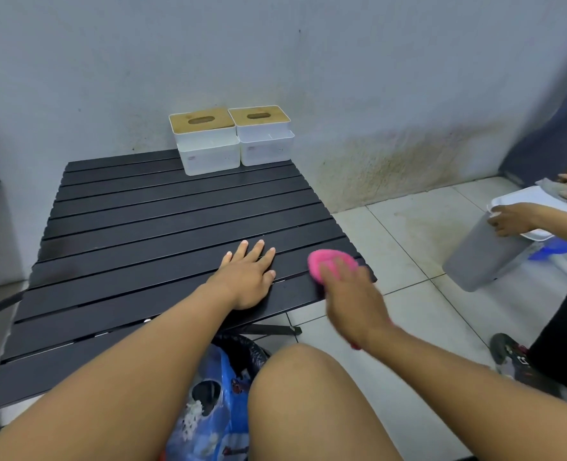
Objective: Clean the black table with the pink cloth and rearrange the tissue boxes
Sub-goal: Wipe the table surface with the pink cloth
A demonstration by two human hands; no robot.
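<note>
Pink cloth (328, 261) was at the near right corner of the black slatted worktop (175, 207), right by the right edge. The right hand (352, 294) lay on top of it, and its fingers looked fairly flat and pressing rather than pinching, though it was blurry. The left hand (247, 277) was spread flat on the slats just beside it, holding nothing. I'd guess the cloth was soft and floppy, so it would bunch up or snag in the slat gaps unless kept under a flat palm. The left tissue box (205, 144) and right tissue box (264, 136) sat side by side at the far edge against the wall. Those 2 looked like stiff, light plastic with wood-coloured lids that might lift off, so I'd grab them by the white sides, not the lids.
</note>
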